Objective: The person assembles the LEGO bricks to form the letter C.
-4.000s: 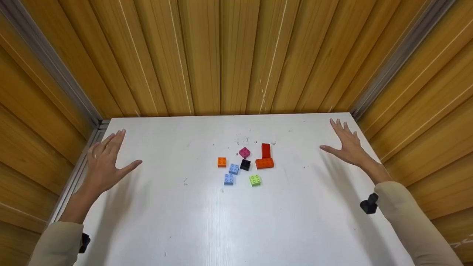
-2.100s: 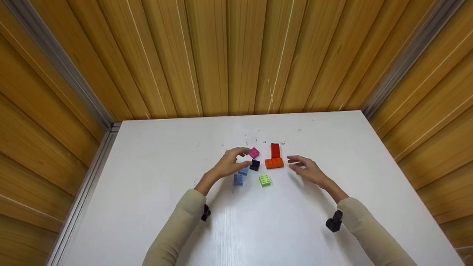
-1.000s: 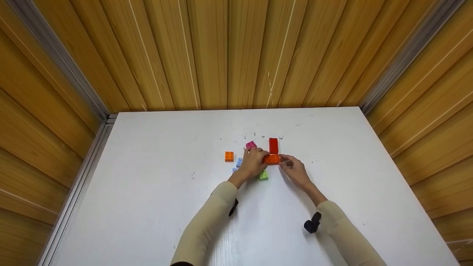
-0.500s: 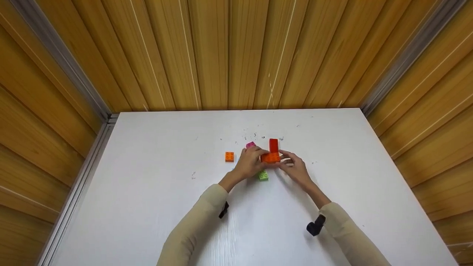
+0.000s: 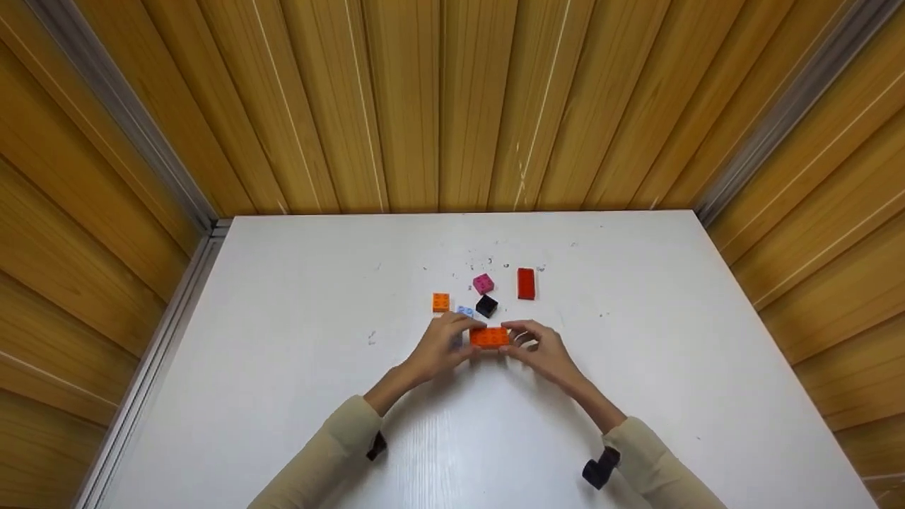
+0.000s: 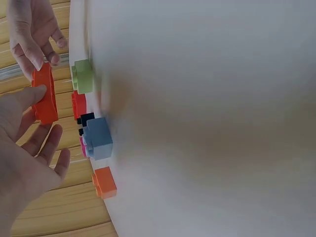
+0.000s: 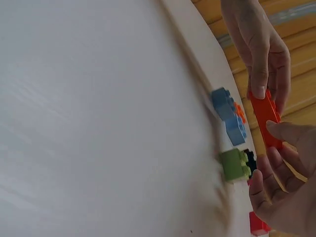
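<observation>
1. Both hands pinch the orange brick (image 5: 489, 336) by its ends: left hand (image 5: 442, 348) on its left end, right hand (image 5: 541, 351) on its right end.
2. In the left wrist view the brick (image 6: 43, 98) is lifted off the table (image 5: 283, 353), thumb and fingertips on it. The right wrist view shows the same: brick (image 7: 265, 120) in the air between both hands.
3. Pose: wrists low, forearms converge from the near edge, fingers curled inward toward each other, beige sleeves (image 5: 318, 459) on both arms.
4. The brick sits over mid-table, above the green block (image 6: 84, 76) and just beside a blue block (image 6: 98, 138).
5. Beyond the hands: small orange block (image 5: 440, 302), black block (image 5: 486, 305), pink block (image 5: 483, 283), red brick (image 5: 525, 283), all flat on the table, apart from the held brick.
</observation>
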### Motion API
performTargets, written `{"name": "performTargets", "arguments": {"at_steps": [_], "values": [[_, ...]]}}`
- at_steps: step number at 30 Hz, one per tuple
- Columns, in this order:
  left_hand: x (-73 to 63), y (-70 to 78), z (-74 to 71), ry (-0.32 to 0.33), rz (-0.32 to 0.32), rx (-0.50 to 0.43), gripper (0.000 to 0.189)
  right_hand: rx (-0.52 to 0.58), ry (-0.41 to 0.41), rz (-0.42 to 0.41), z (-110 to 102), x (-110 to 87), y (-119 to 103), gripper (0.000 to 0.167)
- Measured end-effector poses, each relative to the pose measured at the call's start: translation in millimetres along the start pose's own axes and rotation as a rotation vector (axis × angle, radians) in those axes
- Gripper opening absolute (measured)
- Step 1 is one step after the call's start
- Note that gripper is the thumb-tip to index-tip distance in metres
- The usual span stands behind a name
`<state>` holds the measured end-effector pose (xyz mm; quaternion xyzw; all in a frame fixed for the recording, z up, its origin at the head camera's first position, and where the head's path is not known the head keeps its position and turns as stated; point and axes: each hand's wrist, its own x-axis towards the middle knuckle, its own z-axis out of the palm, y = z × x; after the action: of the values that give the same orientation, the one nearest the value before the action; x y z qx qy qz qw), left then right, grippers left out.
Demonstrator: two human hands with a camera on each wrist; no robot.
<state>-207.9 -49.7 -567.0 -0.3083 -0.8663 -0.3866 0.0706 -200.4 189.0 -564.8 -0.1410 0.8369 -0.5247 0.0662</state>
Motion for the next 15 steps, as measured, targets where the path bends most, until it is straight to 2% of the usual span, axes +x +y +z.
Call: {"name": "performTargets", "arguments": {"at_steps": [3, 7, 11, 15], "values": [[-22.3, -2.0, -4.2, -0.047, -0.019, 0.031, 0.035, -0.024, -0.043, -0.036, 14.0, -9.0, -1.1, 0.04], [-43.7, -3.6, -9.5, -0.09, -0.035, 0.085, 0.037, -0.048, -0.097, -0.083, 29.5, -15.3, -0.5, 0.038], [-55.7, -6.6, -13.3, -0.119, -0.052, 0.129, 0.038, -0.081, -0.124, -0.123, 40.7, -15.2, 2.1, 0.038], [-61.1, -9.0, -15.0, -0.144, -0.077, 0.144, 0.037, -0.116, -0.122, -0.16, 47.6, -13.8, 4.6, 0.038]]}}
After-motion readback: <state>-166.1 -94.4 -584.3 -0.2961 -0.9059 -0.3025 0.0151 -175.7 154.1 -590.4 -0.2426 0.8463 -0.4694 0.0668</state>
